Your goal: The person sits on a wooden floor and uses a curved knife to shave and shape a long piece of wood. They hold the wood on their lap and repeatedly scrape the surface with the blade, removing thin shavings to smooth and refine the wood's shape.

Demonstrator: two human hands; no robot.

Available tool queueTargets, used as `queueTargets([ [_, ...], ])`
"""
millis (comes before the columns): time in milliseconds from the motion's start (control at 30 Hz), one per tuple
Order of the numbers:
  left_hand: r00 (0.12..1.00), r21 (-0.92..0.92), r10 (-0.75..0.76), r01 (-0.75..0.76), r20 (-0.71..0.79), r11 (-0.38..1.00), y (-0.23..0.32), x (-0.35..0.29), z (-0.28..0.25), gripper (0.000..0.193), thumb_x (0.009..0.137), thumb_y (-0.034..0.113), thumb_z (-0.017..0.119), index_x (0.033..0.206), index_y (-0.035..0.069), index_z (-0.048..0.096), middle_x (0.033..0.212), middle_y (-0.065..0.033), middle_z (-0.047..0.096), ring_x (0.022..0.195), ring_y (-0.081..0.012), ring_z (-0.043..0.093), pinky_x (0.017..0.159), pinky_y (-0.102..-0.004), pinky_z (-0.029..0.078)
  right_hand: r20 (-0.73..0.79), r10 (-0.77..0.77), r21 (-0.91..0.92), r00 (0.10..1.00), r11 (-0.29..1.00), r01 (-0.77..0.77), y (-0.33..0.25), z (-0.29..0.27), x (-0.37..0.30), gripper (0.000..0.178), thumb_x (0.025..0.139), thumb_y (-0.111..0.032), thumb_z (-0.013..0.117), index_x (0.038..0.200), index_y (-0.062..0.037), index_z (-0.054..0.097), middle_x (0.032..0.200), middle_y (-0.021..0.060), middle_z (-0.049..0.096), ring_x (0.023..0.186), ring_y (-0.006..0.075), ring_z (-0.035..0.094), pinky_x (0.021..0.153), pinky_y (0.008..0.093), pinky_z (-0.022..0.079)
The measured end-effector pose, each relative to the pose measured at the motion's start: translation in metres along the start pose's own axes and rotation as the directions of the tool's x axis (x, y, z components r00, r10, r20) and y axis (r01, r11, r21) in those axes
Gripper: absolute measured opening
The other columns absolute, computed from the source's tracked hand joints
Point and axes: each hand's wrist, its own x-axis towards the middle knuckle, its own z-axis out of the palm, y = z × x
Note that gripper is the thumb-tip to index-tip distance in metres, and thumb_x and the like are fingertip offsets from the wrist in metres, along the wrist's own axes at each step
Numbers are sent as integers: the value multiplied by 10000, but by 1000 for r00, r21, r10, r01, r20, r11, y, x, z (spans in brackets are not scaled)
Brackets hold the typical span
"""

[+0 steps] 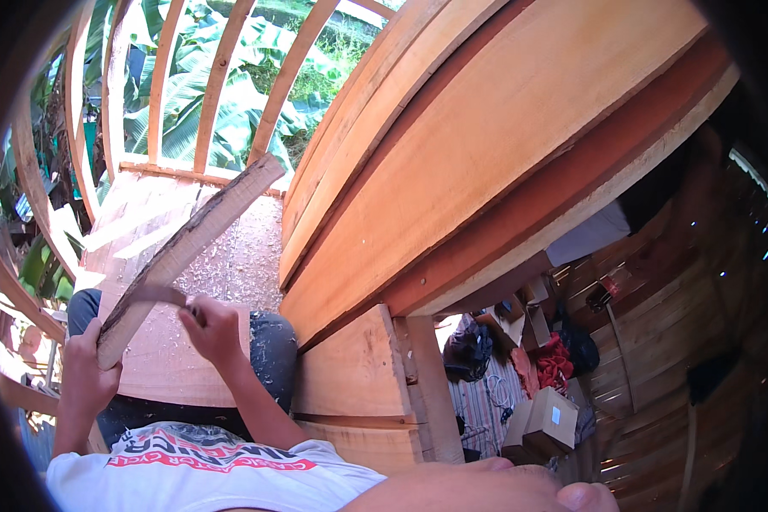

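Observation:
My left hand (89,372) is closed round the lower end of a rough wooden board (198,234), which slants up and away to the right with dark bark along one edge. In my right hand (211,326) is the handle of a knife (155,294) with a broad, brownish blade. The blade lies across the board's barked edge, a short way above my left hand. Its tip and cutting edge are hard to make out. Both forearms come up from the lower edge, either side of the board.
Wood shavings lie scattered over the plank floor (239,247). Upright slats (218,85) form a railing ahead, with banana leaves beyond. A wooden panel wall (452,154) rises close on the right. Lower right, a cardboard box (550,422) and red cloth (555,363) lie inside a room.

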Motion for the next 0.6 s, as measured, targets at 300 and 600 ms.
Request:
queueTargets([
  [300, 1000, 16, 0, 1, -29, 1000, -1, -7, 11, 233, 653, 39, 602, 861, -30, 521, 671, -270, 538, 705, -480, 534, 632, -522, 410, -56, 315, 49, 947, 949, -313, 20, -7, 9, 386, 852, -263, 699, 648, -16, 485, 522, 82, 372, 466, 197, 386, 462, 337, 327],
  [600, 999, 70, -24, 22, 24, 997, -4, -5, -2, 211, 647, 37, 595, 825, -21, 499, 684, -262, 540, 711, -472, 536, 635, -520, 414, -13, 131, 94, 991, 987, -130, 3, 1, -5, 343, 912, -258, 644, 706, -9, 527, 508, 32, 339, 496, 79, 334, 450, 310, 280],
])
